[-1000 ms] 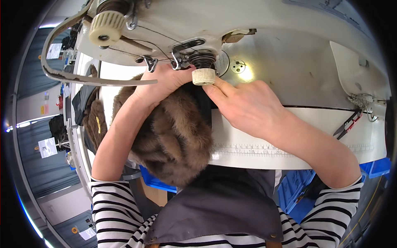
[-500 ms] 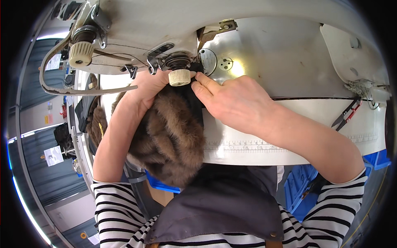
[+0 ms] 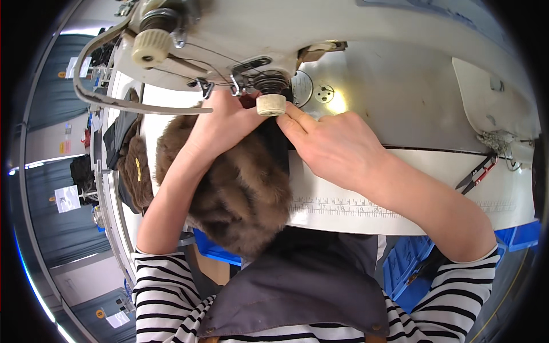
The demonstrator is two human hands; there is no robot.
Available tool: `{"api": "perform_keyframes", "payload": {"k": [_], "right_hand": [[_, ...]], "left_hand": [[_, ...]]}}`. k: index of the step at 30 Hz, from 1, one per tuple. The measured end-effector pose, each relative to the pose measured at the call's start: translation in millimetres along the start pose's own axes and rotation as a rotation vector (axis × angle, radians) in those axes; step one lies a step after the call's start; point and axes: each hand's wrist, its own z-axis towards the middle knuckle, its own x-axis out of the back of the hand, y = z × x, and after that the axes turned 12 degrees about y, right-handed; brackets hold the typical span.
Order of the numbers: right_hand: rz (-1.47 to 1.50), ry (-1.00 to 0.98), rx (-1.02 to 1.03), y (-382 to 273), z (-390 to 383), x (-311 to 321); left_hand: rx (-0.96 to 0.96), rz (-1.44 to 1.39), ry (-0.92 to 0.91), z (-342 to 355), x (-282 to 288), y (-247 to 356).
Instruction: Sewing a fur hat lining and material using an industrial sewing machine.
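Observation:
A brown furry piece with dark cloth along its edge (image 3: 240, 188) hangs over the table's front edge below a sewing machine (image 3: 320, 26). My left hand (image 3: 226, 123) lies over the top of the fur, its thumb reaching toward the needle area. Its other fingers are partly hidden behind the machine's thread guides, closed on the piece. My right hand (image 3: 337, 143) is closed, thumb and forefinger pinched at the dark cloth's edge beside the round cream tension knob (image 3: 271, 104). That knob covers the spot where both hands meet, so the needle is hidden.
Red-handled thread snips (image 3: 479, 173) lie on the white table (image 3: 320, 220) at the right, where a printed ruler runs along the front. Another fur piece (image 3: 135, 177) sits at the left. Blue crates (image 3: 406, 268) stand below the table. A curved metal bar (image 3: 143, 107) juts across the left.
The whole view has shifted a little, so the machine sits farther right. My left hand has turned and shows more of its back. Both hands stay at the cloth by the needle area.

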Motion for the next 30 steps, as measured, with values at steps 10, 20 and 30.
{"api": "perform_keyframes", "payload": {"k": [10, 20, 30], "right_hand": [[0.062, -0.034, -0.026, 0, -2, 1], [0.061, -0.050, -0.036, 1, -1, 3], [0.073, -0.034, -0.040, 2, -3, 3]], "left_hand": [[-0.103, -0.111, 0.092, -9, -10, 3], [-0.112, -0.004, 0.200, -10, -19, 3], [-0.566, 0.007, 0.159, -21, -13, -11]]}}
